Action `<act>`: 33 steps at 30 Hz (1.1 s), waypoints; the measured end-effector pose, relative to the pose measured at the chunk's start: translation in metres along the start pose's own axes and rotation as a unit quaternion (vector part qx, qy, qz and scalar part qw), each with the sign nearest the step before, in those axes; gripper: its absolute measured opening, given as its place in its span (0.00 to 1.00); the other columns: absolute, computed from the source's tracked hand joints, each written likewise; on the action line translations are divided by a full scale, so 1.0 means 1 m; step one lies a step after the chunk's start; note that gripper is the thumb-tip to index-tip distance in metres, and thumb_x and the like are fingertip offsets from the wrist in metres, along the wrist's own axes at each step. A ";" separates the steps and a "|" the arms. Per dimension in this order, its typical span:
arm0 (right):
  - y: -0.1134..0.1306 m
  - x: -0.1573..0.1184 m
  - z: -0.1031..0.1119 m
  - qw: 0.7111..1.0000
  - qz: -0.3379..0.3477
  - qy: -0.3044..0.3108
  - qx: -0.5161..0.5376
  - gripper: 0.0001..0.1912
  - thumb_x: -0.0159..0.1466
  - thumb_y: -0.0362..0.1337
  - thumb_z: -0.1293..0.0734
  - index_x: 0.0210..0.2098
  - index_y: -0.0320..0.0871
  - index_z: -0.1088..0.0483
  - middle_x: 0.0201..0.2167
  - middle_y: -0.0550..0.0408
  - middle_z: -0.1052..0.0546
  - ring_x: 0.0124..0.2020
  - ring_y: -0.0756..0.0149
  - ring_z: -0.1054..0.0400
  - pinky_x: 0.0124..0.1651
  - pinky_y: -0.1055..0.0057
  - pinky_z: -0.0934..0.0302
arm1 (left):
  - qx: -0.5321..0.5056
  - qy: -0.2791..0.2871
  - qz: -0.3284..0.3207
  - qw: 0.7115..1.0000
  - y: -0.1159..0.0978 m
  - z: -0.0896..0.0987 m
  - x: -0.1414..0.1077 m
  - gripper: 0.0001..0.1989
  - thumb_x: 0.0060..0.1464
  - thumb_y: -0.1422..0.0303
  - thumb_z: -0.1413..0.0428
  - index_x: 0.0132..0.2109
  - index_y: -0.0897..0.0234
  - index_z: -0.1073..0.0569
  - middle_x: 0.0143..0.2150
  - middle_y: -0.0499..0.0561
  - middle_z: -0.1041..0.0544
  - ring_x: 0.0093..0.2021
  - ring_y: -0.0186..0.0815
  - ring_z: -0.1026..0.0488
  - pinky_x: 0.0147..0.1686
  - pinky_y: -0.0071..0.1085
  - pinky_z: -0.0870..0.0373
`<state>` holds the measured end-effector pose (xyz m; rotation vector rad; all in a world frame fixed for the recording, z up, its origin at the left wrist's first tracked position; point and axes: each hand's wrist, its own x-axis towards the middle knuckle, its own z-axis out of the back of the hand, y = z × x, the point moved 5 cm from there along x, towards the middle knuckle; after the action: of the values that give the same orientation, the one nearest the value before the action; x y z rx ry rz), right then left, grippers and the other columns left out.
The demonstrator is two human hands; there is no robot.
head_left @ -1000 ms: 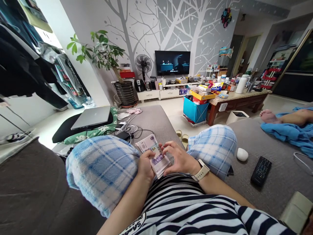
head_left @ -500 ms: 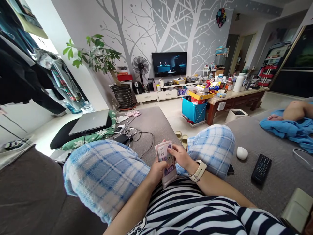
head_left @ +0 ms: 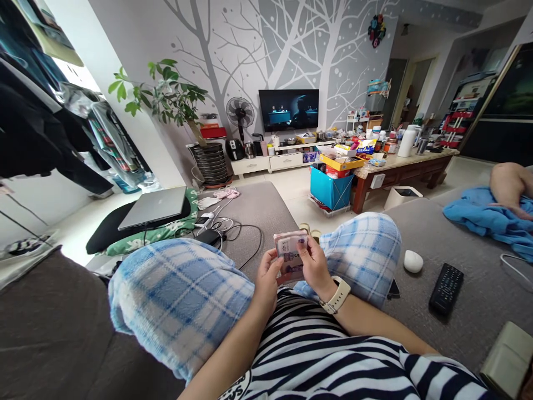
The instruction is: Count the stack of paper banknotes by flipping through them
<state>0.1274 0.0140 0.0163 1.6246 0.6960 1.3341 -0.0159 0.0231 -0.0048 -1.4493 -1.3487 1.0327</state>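
Note:
A stack of banknotes (head_left: 290, 253), the top one marked 5, is held upright between both hands above my lap. My left hand (head_left: 267, 278) grips its left edge, thumb on the front. Around the right edge closes my right hand (head_left: 315, 265), its thumb pressed near the top; a cream watch (head_left: 336, 295) is on that wrist. Fingers behind the notes are hidden. Blue-and-white plaid cloth (head_left: 179, 289) covers my knees on either side.
On the grey sofa (head_left: 266, 205) lie cables, a laptop (head_left: 154, 208) at left, a white case (head_left: 413, 261) and a remote (head_left: 446, 289) at right. Ahead are a blue box (head_left: 331, 190) and a cluttered table (head_left: 400, 164). Another person's leg (head_left: 506, 183) shows far right.
Both hands have raised the banknotes slightly, and the stack is more upright and squared together. The other person's limbs at the far right have shifted.

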 end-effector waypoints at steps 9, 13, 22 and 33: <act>-0.002 -0.008 -0.004 0.999 0.029 -0.019 0.003 0.17 0.69 0.52 0.40 0.38 0.45 0.32 0.30 0.56 0.30 0.33 0.63 0.37 0.39 0.68 0.40 | -0.108 0.027 0.052 0.992 0.015 -0.020 -0.009 0.28 0.44 0.54 0.34 0.50 0.63 0.25 0.44 0.56 0.18 0.39 0.43 0.20 0.39 0.39 0.23; -0.003 -0.006 -0.007 0.999 0.018 0.000 0.035 0.17 0.69 0.52 0.41 0.42 0.46 0.31 0.31 0.56 0.30 0.35 0.62 0.35 0.42 0.67 0.39 | -0.077 0.027 0.041 0.996 0.018 -0.016 -0.007 0.32 0.40 0.48 0.33 0.48 0.66 0.23 0.41 0.58 0.18 0.40 0.46 0.19 0.40 0.40 0.23; -0.009 0.000 -0.010 0.987 -0.060 0.007 0.148 0.23 0.63 0.58 0.35 0.38 0.44 0.27 0.31 0.53 0.25 0.34 0.62 0.34 0.38 0.67 0.38 | -0.027 0.034 0.027 0.999 0.013 -0.012 -0.002 0.35 0.35 0.42 0.33 0.40 0.69 0.20 0.40 0.61 0.18 0.42 0.49 0.20 0.38 0.38 0.24; -0.009 0.002 -0.010 0.975 -0.101 -0.005 0.197 0.23 0.60 0.59 0.32 0.36 0.44 0.25 0.31 0.53 0.23 0.32 0.61 0.33 0.35 0.66 0.36 | -0.040 0.037 0.023 0.998 0.009 -0.017 -0.003 0.31 0.40 0.47 0.33 0.42 0.70 0.20 0.42 0.62 0.18 0.43 0.49 0.20 0.39 0.39 0.23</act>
<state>0.1195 0.0221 0.0093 1.8080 1.1436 1.0855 0.0023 0.0188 -0.0090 -1.5691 -1.3222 0.9547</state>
